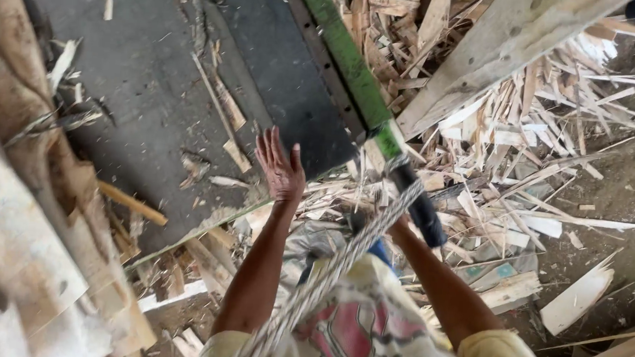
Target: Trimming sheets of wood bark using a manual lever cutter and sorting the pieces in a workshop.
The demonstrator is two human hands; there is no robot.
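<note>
My left hand [280, 171] is open with fingers spread, held just above the near edge of a dark flat mat [149, 83]. My right hand [400, 225] reaches up to the black grip [424, 209] of a long green bar [352, 64]. The grip and a braided grey rope [342, 263] hide most of its fingers, so I cannot tell how it holds. The rope runs from the grip down towards my chest.
A pale wooden plank [498, 50] slants across the top right. Several splintered wood offcuts [522, 138] cover the ground to the right and below the mat. Brown sacking [18, 90] and rough boards [16, 257] line the left side.
</note>
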